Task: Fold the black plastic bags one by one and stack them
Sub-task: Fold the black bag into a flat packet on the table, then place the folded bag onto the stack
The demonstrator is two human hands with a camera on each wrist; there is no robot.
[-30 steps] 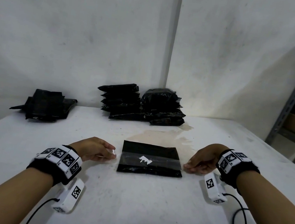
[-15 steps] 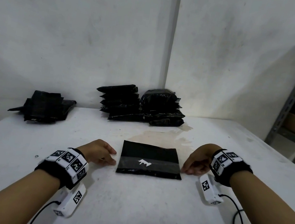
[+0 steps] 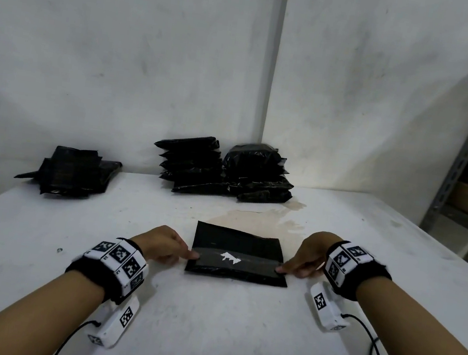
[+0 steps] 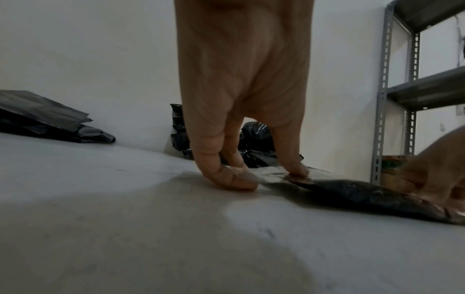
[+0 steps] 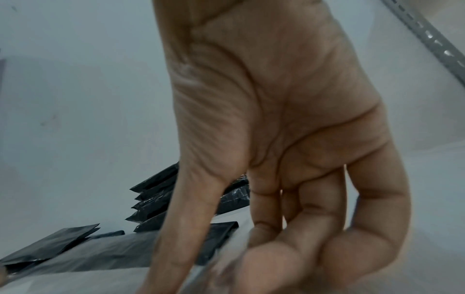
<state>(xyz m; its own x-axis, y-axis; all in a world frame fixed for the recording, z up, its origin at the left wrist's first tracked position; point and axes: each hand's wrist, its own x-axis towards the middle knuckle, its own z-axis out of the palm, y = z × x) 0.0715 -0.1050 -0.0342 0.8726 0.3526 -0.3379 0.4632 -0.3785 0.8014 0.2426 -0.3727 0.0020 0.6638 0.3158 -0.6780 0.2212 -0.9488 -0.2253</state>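
both hands' fingertips (image 3: 192, 255) pinch folded bag (image 3: 238, 256) ends.

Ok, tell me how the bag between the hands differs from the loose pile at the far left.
The bag between the hands is a single flat rectangle; the loose pile is several bags heaped unevenly.
That bag lies near the table's front, with the left hand and right hand touching its ends; the pile sits untouched by the wall.
Both are black plastic.

R hand (image 5: 289, 139) fingers (image 5: 276, 264) blurred; grip on bag (image 5: 100, 254) unclear.
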